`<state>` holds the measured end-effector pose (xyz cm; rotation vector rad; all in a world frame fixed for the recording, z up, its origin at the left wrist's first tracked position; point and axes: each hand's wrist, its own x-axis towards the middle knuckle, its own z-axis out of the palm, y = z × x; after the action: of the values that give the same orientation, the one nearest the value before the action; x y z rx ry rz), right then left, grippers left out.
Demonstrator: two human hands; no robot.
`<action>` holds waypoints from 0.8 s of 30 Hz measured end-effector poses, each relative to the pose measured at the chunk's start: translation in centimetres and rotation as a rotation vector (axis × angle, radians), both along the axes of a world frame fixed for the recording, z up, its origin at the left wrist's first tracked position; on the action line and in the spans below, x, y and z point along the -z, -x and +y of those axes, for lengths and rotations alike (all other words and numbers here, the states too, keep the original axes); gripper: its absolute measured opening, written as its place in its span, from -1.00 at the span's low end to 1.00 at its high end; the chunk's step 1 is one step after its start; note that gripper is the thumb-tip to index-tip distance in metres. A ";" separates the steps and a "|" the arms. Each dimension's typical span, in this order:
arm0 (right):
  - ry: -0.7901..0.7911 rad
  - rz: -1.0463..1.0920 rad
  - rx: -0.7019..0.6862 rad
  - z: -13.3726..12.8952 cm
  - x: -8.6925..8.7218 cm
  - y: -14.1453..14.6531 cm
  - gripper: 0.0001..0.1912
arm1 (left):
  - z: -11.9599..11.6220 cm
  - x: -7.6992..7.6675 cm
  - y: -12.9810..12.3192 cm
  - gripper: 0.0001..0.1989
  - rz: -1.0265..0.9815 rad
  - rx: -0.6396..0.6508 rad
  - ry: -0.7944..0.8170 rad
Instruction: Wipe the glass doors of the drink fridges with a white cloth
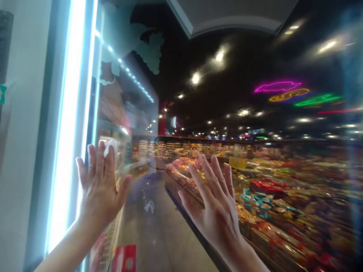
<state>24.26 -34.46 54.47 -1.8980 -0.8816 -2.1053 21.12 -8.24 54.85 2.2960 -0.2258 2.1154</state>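
Observation:
My left hand is raised with its fingers spread and its back toward me, close beside a bright upright light strip. A small white patch shows behind its fingertips; I cannot tell whether it is something held or part of the background. My right hand is raised too, palm away from me, fingers stretched and apart, with nothing seen in it. Behind it run blurred display bins heaped with colourful packaged goods. Whether either palm touches a surface is hidden.
An aisle floor runs away between the bins and a lit cabinet on the left. A red box or sign stands low at the left. Neon shapes and ceiling lamps glow overhead. Much of the right side is smeared.

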 end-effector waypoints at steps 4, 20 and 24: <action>0.035 0.008 0.027 -0.8 0.1 0.2 -0.19 | -0.3 -0.7 -0.1 -0.22 0.032 0.069 -0.206; -0.185 0.096 0.134 -12.8 -1.2 0.7 -0.26 | -9.5 -6.5 -1.9 -0.22 -0.094 0.135 -0.220; -0.157 0.123 0.127 -14.3 -0.4 0.6 -0.20 | -14.3 -8.3 -2.8 -0.18 -0.123 0.187 -0.537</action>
<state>23.63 -48.77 54.87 -2.0225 -0.5672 -2.0322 23.90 -22.53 63.12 2.2545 -1.0842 2.3080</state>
